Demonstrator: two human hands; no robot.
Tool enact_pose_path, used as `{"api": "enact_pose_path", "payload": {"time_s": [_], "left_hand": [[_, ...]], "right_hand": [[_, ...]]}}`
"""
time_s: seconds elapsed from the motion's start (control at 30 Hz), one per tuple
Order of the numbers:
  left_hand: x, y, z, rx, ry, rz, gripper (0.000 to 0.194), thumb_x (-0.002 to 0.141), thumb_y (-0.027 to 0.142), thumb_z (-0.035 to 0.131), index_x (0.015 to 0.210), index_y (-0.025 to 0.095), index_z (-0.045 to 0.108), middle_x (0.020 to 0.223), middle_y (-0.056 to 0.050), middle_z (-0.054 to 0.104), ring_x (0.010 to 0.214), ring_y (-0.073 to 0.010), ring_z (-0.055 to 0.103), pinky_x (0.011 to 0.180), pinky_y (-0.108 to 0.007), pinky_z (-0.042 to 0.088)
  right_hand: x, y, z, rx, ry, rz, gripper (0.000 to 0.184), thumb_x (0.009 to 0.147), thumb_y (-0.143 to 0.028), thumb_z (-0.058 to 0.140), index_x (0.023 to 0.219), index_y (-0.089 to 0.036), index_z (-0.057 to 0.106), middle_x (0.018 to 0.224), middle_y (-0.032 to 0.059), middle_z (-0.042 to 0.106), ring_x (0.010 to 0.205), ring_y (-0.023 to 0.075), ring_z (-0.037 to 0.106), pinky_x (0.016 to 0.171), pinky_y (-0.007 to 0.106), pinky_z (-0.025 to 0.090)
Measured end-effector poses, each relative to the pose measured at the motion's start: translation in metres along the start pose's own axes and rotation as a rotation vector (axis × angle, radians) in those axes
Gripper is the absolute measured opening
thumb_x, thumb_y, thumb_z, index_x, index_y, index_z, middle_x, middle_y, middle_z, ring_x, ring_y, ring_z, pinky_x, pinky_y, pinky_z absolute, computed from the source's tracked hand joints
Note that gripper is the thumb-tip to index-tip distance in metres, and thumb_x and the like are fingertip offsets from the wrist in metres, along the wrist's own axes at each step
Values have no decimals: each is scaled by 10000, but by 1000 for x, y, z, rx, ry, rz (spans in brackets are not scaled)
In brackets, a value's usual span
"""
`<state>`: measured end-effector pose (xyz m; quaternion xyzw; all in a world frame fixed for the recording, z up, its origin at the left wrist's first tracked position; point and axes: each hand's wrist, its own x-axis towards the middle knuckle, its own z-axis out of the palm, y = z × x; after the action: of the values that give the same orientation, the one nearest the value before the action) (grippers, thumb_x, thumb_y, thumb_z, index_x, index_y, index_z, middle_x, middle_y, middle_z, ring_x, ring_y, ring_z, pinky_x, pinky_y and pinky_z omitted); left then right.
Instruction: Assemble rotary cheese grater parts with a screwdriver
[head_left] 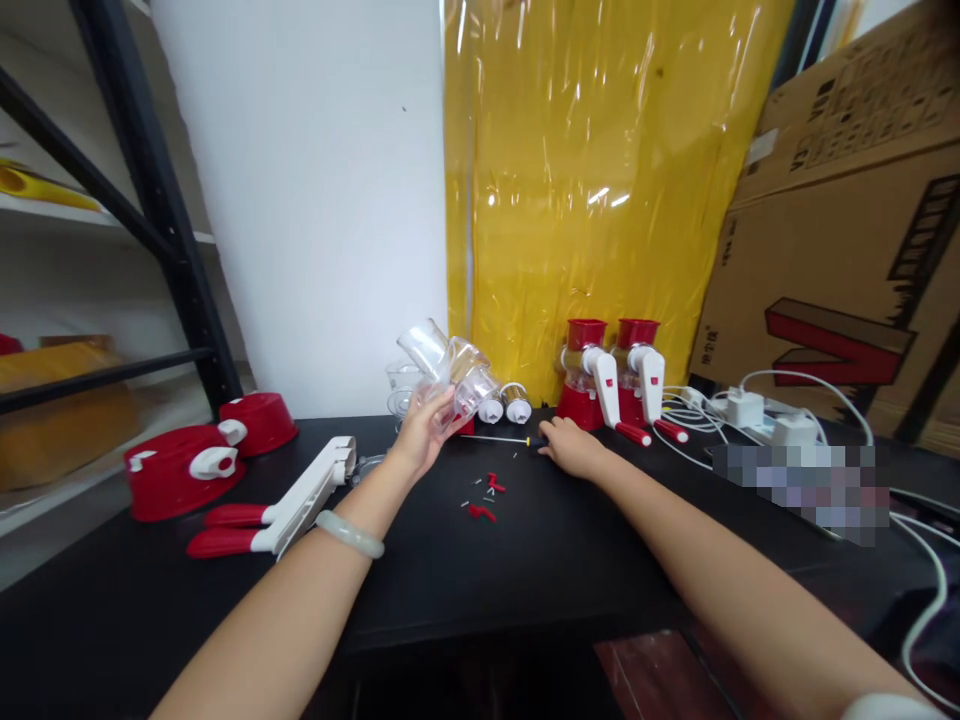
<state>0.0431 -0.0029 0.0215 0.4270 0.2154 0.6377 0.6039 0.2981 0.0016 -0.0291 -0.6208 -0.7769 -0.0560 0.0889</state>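
Note:
My left hand [427, 432] is closed around a clear plastic housing [450, 365] with a slanted tube, raised above the black table. On the tabletop to the right, my right hand [574, 447] has its fingers curled around the dark handle of a screwdriver [534, 442]. Its thin shaft points left, passing below the housing. Between my arms lie small red plastic parts [481, 512] and several small screws [489, 499]. Behind the housing stand another clear part [403, 385] and white-capped drums [517, 405].
Two assembled red-and-white rotary graters [589, 375] stand at the back right, near white cables and chargers [745, 408]. At left are red bases [184, 470] and white crank handles [315, 492] with red grips. A large cardboard box [840, 230] borders the right side.

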Motion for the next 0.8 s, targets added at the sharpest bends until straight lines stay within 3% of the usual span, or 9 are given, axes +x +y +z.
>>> {"api": "enact_pose_path", "payload": {"time_s": [0.13, 0.33, 0.47, 0.53, 0.63, 0.8], "left_hand": [[0, 11, -3, -26, -26, 34, 449, 651, 214, 787, 1024, 240, 538, 981, -27, 685, 912, -207, 672, 859, -444, 559], [0, 21, -7, -95, -74, 106, 447, 674, 226, 774, 1044, 254, 525, 1037, -28, 672, 968, -220, 662, 874, -477, 559], [0, 22, -8, -102, -44, 126, 463, 676, 223, 779, 1064, 246, 527, 1038, -25, 661, 996, -203, 652, 901, -440, 545], [1, 23, -8, -113, -18, 145, 461, 672, 217, 782, 1057, 244, 531, 1024, -21, 657, 997, -193, 646, 897, -420, 544], [3, 25, -9, -125, 30, 180, 463, 660, 203, 785, 1042, 248, 528, 1002, -5, 651, 985, -181, 641, 905, -433, 539], [8, 25, -13, -136, 142, 277, 462, 647, 169, 789, 1008, 258, 513, 929, 40, 631, 897, -135, 637, 936, -467, 520]], "right_hand": [[-5, 18, -4, 111, 147, -33, 230, 891, -286, 553, 1108, -211, 545, 1058, 97, 619, 941, 232, 609, 761, 332, 452], [-1, 42, 1, 510, 360, -106, 200, 830, -313, 607, 984, -207, 536, 1011, 61, 639, 958, 201, 615, 878, 350, 466], [4, 42, 6, 606, 507, -62, 240, 851, -410, 560, 957, -194, 559, 995, 87, 647, 957, 228, 624, 900, 393, 471], [3, 35, 5, 642, 496, -44, 266, 860, -455, 541, 938, -201, 547, 948, 76, 657, 887, 223, 644, 850, 384, 490], [-3, 19, 5, 725, 381, -63, 285, 871, -491, 518, 958, -220, 502, 832, 35, 665, 718, 193, 657, 708, 336, 511], [-10, -3, 8, 721, 263, -149, 248, 890, -480, 489, 926, -236, 473, 663, -14, 624, 509, 154, 591, 529, 273, 456]]}}
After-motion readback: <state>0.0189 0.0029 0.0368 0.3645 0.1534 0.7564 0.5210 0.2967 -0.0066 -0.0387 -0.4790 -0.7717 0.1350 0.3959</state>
